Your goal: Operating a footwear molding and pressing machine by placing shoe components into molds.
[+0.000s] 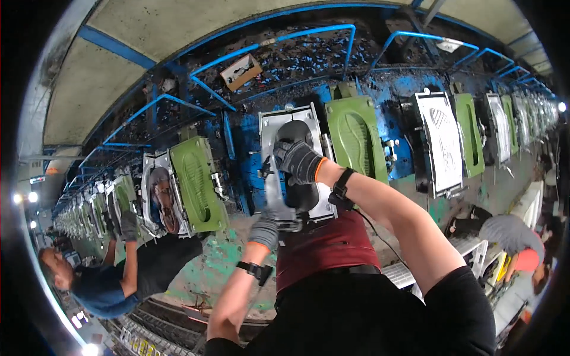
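In front of me a silver metal mould half (324,209) holds a black shoe-shaped piece (304,197). My right hand (298,161), in a dark grey knit glove with an orange cuff, lies over the middle of this piece with its fingers curled and closed on it. My left hand (265,230), gloved the same way, is at the near left corner of the silver mould. Its fingers are smeared by motion, so their grip does not show. To the right, joined to this station, a green mould half (357,139) shows a sole-shaped hollow.
Similar moulds stretch both ways, including a silver plate (439,139) at right and a green half (200,184) at left. Blue rails (309,32) and a cardboard box (241,72) are behind. A co-worker (107,279) works at left; another person (513,240) bends at right.
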The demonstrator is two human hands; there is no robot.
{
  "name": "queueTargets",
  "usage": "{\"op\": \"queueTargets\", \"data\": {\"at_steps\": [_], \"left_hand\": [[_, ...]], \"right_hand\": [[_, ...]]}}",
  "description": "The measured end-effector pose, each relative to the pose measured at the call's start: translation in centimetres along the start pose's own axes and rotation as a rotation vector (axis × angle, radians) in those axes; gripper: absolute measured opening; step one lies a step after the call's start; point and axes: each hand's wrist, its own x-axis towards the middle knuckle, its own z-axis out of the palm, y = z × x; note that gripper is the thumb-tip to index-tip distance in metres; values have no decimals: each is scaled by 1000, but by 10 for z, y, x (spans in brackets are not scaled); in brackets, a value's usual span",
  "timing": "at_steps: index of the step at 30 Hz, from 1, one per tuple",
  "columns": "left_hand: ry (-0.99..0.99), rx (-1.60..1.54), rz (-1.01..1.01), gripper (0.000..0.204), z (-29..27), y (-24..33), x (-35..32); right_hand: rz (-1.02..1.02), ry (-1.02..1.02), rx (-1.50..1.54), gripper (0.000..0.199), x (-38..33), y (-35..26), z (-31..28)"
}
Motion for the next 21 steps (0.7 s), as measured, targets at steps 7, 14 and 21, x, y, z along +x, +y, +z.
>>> {"op": "queueTargets", "data": {"at_steps": [7, 14, 21], "left_hand": [[253, -127, 106, 83, -8, 45, -34], [992, 73, 312, 37, -137, 124, 58], [814, 474, 405, 65, -111, 155, 125]], "right_hand": [[392, 215, 124, 66, -35, -52, 28], [726, 188, 388, 114, -81, -184, 35], [713, 40, 432, 101, -116, -193, 40]]}}
